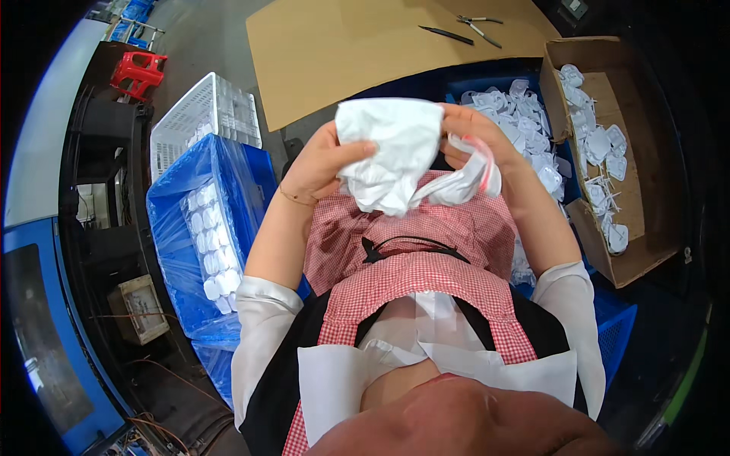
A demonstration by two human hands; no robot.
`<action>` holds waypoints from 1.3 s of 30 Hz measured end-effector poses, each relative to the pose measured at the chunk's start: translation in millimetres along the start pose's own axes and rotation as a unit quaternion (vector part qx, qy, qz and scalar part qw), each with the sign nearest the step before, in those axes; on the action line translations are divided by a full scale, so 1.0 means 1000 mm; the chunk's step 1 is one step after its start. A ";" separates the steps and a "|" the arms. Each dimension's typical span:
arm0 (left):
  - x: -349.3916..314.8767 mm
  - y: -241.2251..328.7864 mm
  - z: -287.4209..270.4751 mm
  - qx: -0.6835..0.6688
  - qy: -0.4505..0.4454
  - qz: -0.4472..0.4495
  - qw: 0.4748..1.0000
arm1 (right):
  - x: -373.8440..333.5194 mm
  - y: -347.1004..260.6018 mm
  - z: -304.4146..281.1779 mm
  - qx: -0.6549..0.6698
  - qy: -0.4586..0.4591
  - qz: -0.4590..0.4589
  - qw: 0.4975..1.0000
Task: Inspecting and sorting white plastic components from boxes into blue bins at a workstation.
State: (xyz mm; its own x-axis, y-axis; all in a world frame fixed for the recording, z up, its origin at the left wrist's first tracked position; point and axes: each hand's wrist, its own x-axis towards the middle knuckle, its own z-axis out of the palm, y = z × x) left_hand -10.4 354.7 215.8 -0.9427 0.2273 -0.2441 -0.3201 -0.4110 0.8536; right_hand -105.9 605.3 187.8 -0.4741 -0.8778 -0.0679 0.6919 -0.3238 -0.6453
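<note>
Both of my hands hold up a crumpled white cloth piece in front of the red checked apron. My left hand is closed on its left edge, thumb across the front. At its upper right corner my right hand is closed too, its fingers partly behind the fabric. A loose white strip with a red edge hangs below my right hand. Whether this strip and the larger piece are one item I cannot tell.
To the left, a blue bin lined with plastic holds stacked white parts, beside a white crate. Ahead lie tweezers and pliers on a cardboard sheet. White plastic parts and a cardboard box are at right.
</note>
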 end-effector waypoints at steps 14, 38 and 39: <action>-0.003 -0.016 -0.003 -0.097 -0.029 -0.023 0.995 | -0.012 0.041 0.027 -0.278 0.140 -0.014 0.950; -0.023 0.013 0.006 0.489 -0.195 0.144 0.838 | -0.020 0.012 0.024 -0.528 0.058 -0.165 0.831; -0.021 0.011 0.009 0.502 -0.216 0.142 0.825 | -0.016 0.011 0.030 -0.567 0.007 -0.147 0.810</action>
State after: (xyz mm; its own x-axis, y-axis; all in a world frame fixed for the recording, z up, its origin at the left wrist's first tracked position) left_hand 6.9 353.2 234.3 -0.7755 0.6304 0.0341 0.3524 0.3875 0.8519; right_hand -74.4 605.1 204.0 -0.5394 -0.8147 0.2131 -0.3946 0.0209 -0.9186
